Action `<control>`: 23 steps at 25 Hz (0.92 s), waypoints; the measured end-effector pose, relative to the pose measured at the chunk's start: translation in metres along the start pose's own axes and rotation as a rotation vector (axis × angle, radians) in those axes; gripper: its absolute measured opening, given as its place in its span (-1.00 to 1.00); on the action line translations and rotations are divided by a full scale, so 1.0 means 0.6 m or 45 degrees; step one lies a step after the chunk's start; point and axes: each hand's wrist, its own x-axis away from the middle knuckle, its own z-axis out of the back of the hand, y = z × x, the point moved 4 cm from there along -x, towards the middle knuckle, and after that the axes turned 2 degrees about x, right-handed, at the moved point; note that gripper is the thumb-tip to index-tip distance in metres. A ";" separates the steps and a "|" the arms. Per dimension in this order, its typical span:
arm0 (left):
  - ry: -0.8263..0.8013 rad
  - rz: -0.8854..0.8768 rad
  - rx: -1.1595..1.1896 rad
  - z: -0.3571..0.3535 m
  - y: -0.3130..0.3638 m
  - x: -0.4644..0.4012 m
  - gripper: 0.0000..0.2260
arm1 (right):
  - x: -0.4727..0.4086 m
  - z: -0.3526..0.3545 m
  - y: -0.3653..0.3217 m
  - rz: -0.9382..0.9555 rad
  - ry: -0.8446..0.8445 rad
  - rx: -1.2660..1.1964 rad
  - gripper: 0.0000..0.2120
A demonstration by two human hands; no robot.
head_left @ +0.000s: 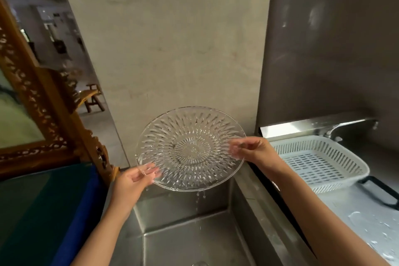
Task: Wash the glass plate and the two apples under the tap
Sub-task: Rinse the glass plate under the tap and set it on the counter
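White basket (319, 162) on wet counter (354, 218)

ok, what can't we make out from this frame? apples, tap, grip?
- Apples: none in the head view; cannot tell where they are.
- Tap: a metal fitting behind the white basket is blurred; cannot confirm.
- Sink floor: cut off by the bottom edge.
- Fingers of the left hand and right hand: motion-blurred, seen partly through the glass plate; exact grip unclear.

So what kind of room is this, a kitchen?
Probably a kitchen washing-up corner. There's a metal sink, a white draining basket on the wet counter beside it, and two hands holding a dripping glass plate over the sink.
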 end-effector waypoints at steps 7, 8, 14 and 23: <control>-0.152 -0.047 -0.017 -0.036 0.015 0.023 -0.80 | 0.120 0.022 0.003 -0.019 0.245 -0.078 -0.83; -0.180 -0.031 -0.017 -0.043 0.009 0.026 -0.81 | 0.142 0.026 0.007 -0.031 0.270 -0.043 -0.82; -0.431 0.061 -0.061 -0.149 -0.034 0.053 -0.77 | 0.283 0.077 0.039 -0.287 0.690 0.072 -0.74; -0.948 0.206 -0.110 -0.415 -0.026 0.105 -0.75 | 0.467 0.243 -0.035 -0.451 1.059 0.056 -0.62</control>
